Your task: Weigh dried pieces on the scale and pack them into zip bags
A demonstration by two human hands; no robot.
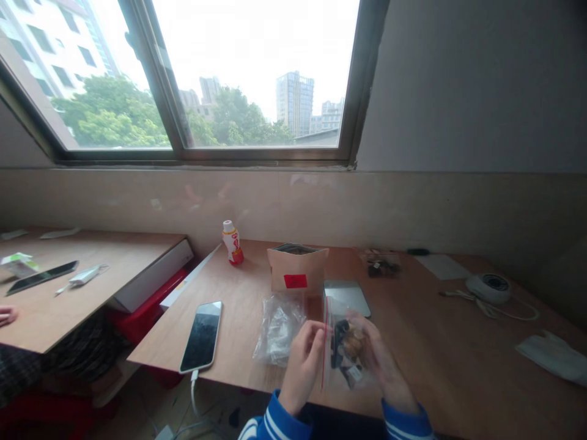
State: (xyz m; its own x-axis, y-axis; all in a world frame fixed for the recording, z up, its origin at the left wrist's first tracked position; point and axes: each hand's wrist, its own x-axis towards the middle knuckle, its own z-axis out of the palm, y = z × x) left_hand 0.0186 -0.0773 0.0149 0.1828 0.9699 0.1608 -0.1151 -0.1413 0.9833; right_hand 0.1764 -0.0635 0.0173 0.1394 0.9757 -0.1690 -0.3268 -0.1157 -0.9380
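A see-through zip bag [340,370] with a red strip along its left edge hangs upright over the front of the table, with dark and brown dried-looking pieces and a small white packet inside. My left hand [302,360] pinches the bag at its red-striped edge. From the other side, the fingers of my right hand [380,357] are closed round the bag, partly behind it. Just left of my hands lies a pile of crinkled plastic bags [279,330]. Beyond them stands a brown paper pouch [298,266] with a red label, its top gaping. A flat silver-white device [353,295] lies behind the zip bag.
A phone [202,336] on a cable lies at left, and a red-and-white bottle [233,242] stands near the wall. Another bag of dark pieces [380,266], a white round device [488,287] and a white cloth [553,359] are rightward. A person's hand [7,315] rests at the neighbouring table.
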